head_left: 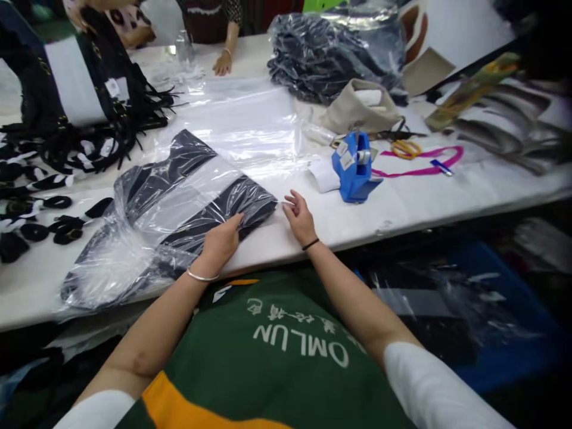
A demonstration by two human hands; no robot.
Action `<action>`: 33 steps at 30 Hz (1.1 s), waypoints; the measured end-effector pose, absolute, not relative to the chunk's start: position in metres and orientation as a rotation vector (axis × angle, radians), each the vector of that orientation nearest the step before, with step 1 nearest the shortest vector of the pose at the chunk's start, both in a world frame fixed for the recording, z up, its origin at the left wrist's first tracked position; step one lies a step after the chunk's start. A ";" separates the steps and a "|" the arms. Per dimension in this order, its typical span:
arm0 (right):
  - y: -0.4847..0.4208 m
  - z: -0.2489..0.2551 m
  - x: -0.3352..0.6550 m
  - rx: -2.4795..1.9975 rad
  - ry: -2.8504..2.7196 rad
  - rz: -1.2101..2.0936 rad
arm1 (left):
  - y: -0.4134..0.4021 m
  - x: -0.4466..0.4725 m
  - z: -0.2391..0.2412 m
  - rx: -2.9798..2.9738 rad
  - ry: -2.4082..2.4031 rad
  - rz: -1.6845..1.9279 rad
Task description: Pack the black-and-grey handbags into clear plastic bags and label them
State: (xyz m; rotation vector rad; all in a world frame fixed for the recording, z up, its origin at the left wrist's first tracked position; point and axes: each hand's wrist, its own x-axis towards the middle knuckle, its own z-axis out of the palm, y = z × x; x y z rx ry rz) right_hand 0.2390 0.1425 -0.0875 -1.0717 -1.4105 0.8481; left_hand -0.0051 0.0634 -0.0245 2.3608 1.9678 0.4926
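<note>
Clear plastic wraps the dark garment [179,208] lying flat on the white table [402,208], near the front edge and angled from lower left to upper right, with a pale band across its middle. Left hand [221,241] is down on the near right corner of that bagged garment, palm flat, fingers together and pressing on the plastic, gripping nothing that shows. Right hand [300,217] sits just beside the same corner, on the bare table, fingers loosely spread and slightly curled, thumb and forefinger at the bag's tip; whether they pinch the film is too fine to tell. Past the right hand stands a blue tape dispenser [355,167], with a pink ribbon [420,167] and yellow-handled scissors [404,149] trailing off to its right. More clear bags [241,119] lie spread in the middle of the table. At far left, a heap of black trims with white tags [67,119]; at the back, a stack of bagged dark garments [330,53]. Across the table, 1 other person's hand [222,62] rests on the surface.
</note>
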 end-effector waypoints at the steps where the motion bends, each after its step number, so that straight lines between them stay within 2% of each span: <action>1: 0.137 -0.086 0.240 -1.020 -1.429 0.925 | 0.056 -0.014 -0.022 2.288 1.987 0.512; 4: 0.119 -0.076 0.237 -0.925 -1.603 1.082 | 0.032 -0.037 -0.015 2.163 1.949 0.557; 9: 0.111 -0.060 0.213 -1.094 -1.857 0.937 | 0.011 -0.028 0.001 2.452 1.703 0.417; 13: 0.114 -0.055 0.198 -1.200 -1.777 0.895 | 0.027 0.008 0.013 2.646 1.810 0.554; 15: 0.111 -0.054 0.200 -1.227 -1.744 0.912 | 0.040 0.022 0.012 2.712 1.814 0.507; 18: 0.105 -0.055 0.211 -1.141 -1.729 1.084 | 0.054 0.028 0.004 2.714 1.760 0.447; 22: 0.096 -0.065 0.217 -0.949 -1.521 1.366 | 0.055 0.021 -0.003 2.678 1.754 0.628; 25: 0.094 -0.072 0.202 -1.009 -1.302 1.337 | 0.050 0.022 -0.006 2.771 1.791 0.647; 29: 0.099 -0.072 0.187 -1.186 -1.332 1.128 | 0.052 0.028 -0.018 2.850 1.812 0.568; 33: 0.105 -0.066 0.195 -1.035 -1.356 1.373 | 0.058 0.026 -0.025 2.725 1.858 0.651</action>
